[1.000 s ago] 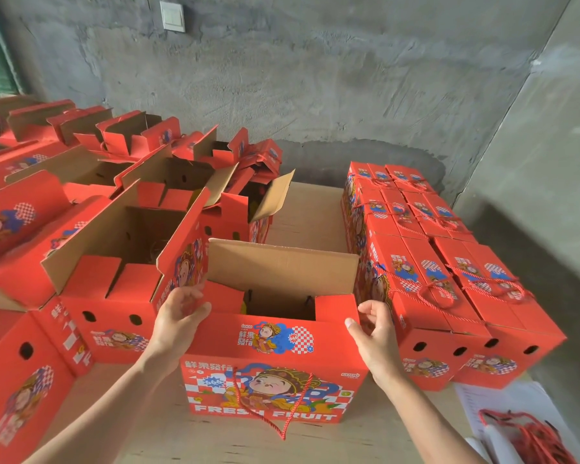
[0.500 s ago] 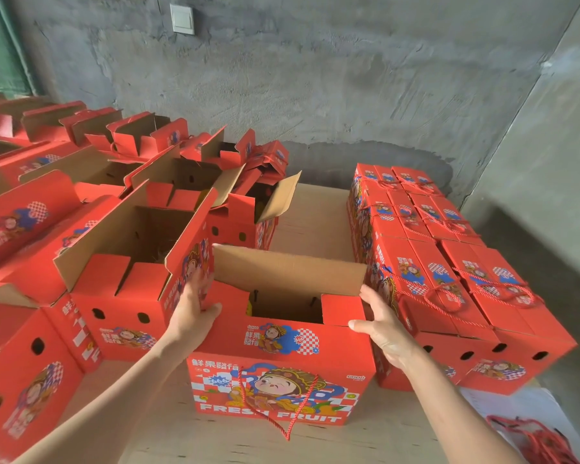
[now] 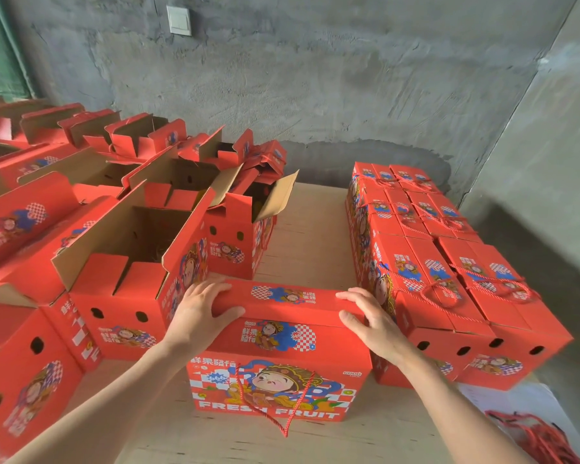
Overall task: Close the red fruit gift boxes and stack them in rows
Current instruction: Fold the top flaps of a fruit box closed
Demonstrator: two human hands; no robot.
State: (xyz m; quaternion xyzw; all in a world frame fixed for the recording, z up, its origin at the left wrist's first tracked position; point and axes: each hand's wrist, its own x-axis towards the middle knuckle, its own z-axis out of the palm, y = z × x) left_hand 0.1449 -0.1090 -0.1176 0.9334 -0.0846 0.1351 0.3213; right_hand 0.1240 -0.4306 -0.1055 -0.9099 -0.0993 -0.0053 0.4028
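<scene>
Left hand (image 3: 201, 308) and right hand (image 3: 370, 321) press down the lid (image 3: 282, 296) of a red gift box (image 3: 278, 360).
Fingers flat, grasping nothing. Box sits near centre, long axis left-right; closed stack (image 3: 449, 279) just right, nearest the right hand.

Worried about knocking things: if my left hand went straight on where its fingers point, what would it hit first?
Likely the open gift box standing just behind the front box your left hand presses, though depth is unclear.

Open boxes (image 3: 121, 262) stand left of the middle box (image 3: 278, 363), closed boxes (image 3: 449, 262) right.
</scene>
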